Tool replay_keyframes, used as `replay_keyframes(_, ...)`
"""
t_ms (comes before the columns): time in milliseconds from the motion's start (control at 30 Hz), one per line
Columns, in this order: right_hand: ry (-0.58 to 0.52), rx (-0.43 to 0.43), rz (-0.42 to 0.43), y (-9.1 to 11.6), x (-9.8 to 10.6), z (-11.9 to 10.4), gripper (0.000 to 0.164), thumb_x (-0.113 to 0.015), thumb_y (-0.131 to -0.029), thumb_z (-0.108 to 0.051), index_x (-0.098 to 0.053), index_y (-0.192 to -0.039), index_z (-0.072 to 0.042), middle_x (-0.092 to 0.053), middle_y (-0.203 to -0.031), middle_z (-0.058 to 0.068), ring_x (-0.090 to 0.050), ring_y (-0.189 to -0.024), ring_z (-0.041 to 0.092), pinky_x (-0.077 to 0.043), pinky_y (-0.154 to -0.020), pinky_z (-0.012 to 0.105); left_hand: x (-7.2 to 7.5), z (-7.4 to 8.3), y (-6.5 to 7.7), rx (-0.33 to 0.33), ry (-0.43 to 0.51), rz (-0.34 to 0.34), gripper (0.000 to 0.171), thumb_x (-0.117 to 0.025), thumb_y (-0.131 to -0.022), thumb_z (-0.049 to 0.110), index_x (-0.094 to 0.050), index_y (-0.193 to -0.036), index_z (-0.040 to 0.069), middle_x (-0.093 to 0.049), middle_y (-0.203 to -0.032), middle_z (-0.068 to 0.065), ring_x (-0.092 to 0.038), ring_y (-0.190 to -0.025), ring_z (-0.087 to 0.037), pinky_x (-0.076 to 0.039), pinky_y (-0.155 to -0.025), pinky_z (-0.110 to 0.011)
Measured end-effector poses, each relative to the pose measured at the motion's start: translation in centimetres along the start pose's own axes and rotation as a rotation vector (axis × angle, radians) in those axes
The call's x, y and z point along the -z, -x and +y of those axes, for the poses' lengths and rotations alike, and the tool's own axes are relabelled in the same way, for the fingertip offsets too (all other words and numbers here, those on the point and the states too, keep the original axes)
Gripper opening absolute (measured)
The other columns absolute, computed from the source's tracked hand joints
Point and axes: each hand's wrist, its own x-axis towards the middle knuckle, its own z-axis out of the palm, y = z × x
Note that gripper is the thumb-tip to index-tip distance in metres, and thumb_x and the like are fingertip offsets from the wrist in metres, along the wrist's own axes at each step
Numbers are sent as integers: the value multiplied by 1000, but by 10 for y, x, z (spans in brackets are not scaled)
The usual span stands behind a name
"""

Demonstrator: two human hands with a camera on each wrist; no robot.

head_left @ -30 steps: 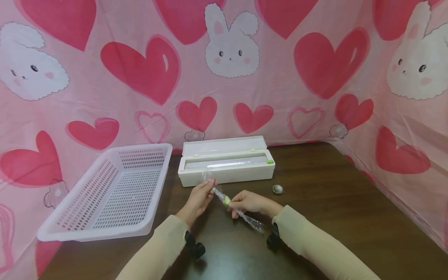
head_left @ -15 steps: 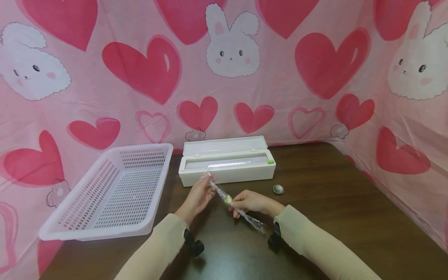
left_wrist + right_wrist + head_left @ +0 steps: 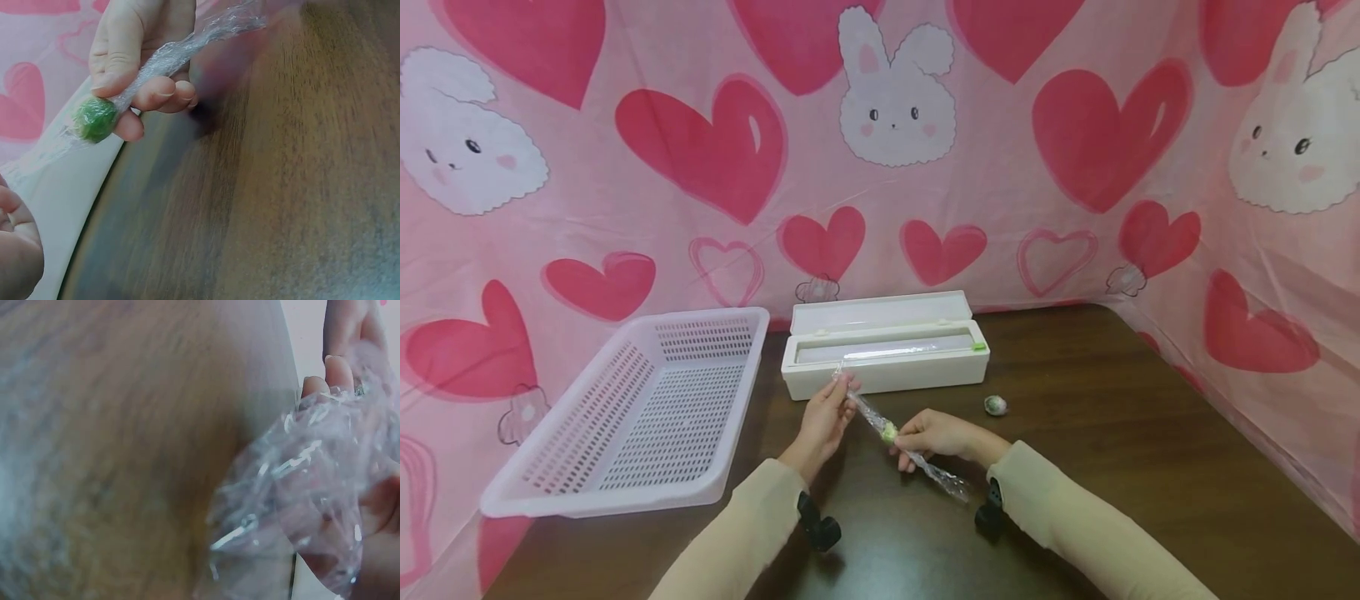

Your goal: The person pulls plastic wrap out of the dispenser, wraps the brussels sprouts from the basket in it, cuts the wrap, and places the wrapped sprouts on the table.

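Note:
A small round green item (image 3: 95,119), wrapped in clear cling film (image 3: 870,413), hangs above the table between the two hands. My right hand (image 3: 932,433) pinches the twisted film right beside the green ball, thumb on top and fingers below. My left hand (image 3: 822,419) pinches the film's other end, close in front of the white box. From the right hand a crumpled tail of film (image 3: 294,475) trails free and covers part of that hand in the right wrist view. A second small wrapped ball (image 3: 996,406) lies on the table, right of the hands.
The white cling film box (image 3: 887,379) stands at the back, lid raised, with a green slider (image 3: 978,347) on its right end. A white perforated plastic basket (image 3: 741,408) is at left. Pink heart-patterned cloth (image 3: 1000,183) hangs behind the dark wooden table (image 3: 1075,375).
My left hand has shifted slightly up and left along the film, and the stretch between it and the green ball looks longer. The right hand has hardly moved.

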Motion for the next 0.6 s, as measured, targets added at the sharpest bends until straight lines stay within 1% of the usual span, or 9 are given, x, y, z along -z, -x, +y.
replay_keyframes(100, -7, 8, -7, 1, 0, 1, 27, -49, -96, -15, -65, -97, 6, -67, -77, 10, -63, -71, 17, -50, -66, 32, 0, 2, 1, 29, -13, -27, 44, -46, -97, 16, -38, -135, -5, -56, -118, -18, -50, -57, 0, -40, -53, -12)
replay_keyframes(200, -9, 20, -9, 3, 1, 2, 27, -49, -96, -15, -65, -96, 6, -67, -78, 10, -63, -71, 17, -49, -66, 32, 1, 6, 2, 50, -18, -54, 52, -47, -97, 15, -27, -143, 2, -43, -132, -18, -52, -63, -3, -40, -56, -14)
replay_keyframes(267, -15, 24, -6, 4, 2, 2, 27, -49, -96, -15, -65, -97, 7, -67, -78, 11, -63, -72, 17, -49, -66, 32, 2, 9, 2, 57, -11, -51, 56, -48, -95, 14, -23, -145, 5, -40, -131, -17, -53, -67, -5, -40, -57, -14)
replay_keyframes(300, -21, 26, -2, 4, 2, 3, 27, -49, -95, -15, -65, -97, 7, -67, -78, 11, -63, -72, 17, -49, -66, 32, 3, 10, 2, 54, -12, -50, 57, -48, -95, 15, -22, -145, 3, -40, -128, -15, -53, -68, -6, -41, -57, -15)
replay_keyframes(433, -61, 37, 13, 5, 3, 3, 27, -49, -96, -14, -63, -100, 9, -67, -80, 11, -63, -72, 17, -50, -68, 34, 4, 9, 4, 54, -33, -46, 52, -49, -96, 21, -29, -138, -2, -45, -109, -8, -53, -69, -7, -41, -58, -15)
replay_keyframes(500, -92, 50, 21, 5, 3, 3, 27, -49, -96, -13, -61, -102, 11, -67, -81, 12, -63, -71, 17, -51, -70, 35, 4, 5, 5, 74, -48, -62, 50, -49, -96, 24, -32, -134, -3, -47, -106, -7, -53, -69, -6, -41, -59, -16)
replay_keyframes(600, -125, 76, 30, 3, 2, 3, 29, -49, -96, -12, -59, -104, 13, -67, -83, 13, -63, -71, 17, -51, -71, 36, 4, -1, 8, 133, -108, -123, 52, -50, -96, 27, -33, -132, -6, -49, -111, -8, -52, -71, -6, -41, -60, -16)
